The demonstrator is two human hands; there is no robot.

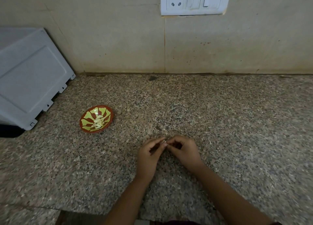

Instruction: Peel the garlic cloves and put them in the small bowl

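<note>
You are pinching a garlic clove (165,141) (barely showing) between your left hand (149,155) and right hand (185,151), right of the small bowl (103,111), with granite countertop (237,123) lying open around.

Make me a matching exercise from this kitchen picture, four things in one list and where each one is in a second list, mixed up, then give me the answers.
Things:
1. small bowl
2. switch plate
3. grey box
4. garlic clove

Places:
A. on the wall, at the top of the view
B. pinched between the left hand and the right hand
C. at the far left of the counter
D. on the counter left of the hands, holding peeled cloves

Pairs: 1-D, 2-A, 3-C, 4-B
</note>
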